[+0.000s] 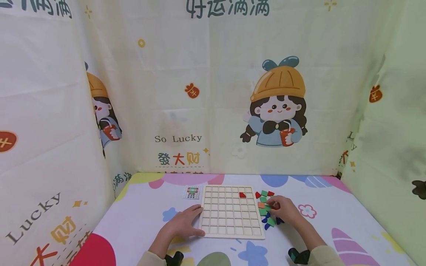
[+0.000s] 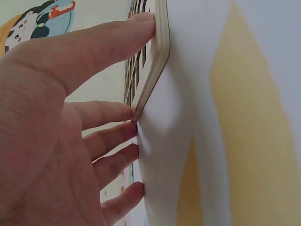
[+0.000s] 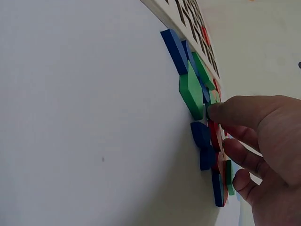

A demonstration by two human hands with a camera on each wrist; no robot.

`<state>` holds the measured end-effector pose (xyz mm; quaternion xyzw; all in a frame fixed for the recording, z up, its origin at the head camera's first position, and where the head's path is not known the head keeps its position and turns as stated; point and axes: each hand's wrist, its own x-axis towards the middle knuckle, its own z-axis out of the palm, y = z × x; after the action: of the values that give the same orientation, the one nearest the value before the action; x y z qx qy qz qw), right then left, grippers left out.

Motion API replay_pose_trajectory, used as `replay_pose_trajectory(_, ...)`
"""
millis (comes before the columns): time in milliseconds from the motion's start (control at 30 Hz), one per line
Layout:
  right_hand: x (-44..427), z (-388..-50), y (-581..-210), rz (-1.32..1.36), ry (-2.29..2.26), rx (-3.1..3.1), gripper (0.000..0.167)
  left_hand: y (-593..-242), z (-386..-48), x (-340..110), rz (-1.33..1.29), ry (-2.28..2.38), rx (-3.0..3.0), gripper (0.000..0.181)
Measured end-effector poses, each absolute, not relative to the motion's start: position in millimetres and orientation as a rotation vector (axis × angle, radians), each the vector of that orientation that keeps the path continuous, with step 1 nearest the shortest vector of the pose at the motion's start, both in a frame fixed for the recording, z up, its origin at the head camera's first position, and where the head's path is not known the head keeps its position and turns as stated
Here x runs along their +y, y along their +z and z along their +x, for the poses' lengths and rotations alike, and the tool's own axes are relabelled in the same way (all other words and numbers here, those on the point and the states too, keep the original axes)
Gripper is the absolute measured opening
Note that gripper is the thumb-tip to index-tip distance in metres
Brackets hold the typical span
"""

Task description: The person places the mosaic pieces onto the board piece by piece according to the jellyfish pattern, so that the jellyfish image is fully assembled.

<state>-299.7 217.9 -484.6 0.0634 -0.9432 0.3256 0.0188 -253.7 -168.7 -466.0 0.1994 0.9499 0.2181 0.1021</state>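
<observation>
Right hand (image 1: 283, 210) half-curled over loose coloured tiles (image 1: 263, 212) below, leftward; can't tell if gripping any. Left hand (image 1: 184, 222), fingers extended, touches gridded wooden board (image 1: 230, 213) rightward. Tiles probably light, stiff, smooth; pinch side edges.

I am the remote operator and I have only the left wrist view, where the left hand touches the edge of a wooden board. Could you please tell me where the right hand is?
Observer: The right hand is at the loose coloured pieces, beside the right edge of the wooden board.
Operator: Thank you. Does anything lie near the far left corner of the board?
Observer: Yes, a small printed card lies on the table cover just left of that corner.
Operator: And which colours do the loose pieces have, please?
Observer: I can see red, green, blue and orange among them.
</observation>
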Motion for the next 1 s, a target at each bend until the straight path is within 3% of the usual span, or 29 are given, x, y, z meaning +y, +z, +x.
replay_pose_trajectory(1000, 228.6, -304.4, -489.9, 0.194, 0.964, -2.946, 0.017, -471.1, -256.2, -170.0, 0.595, 0.637, 2.807, 0.087)
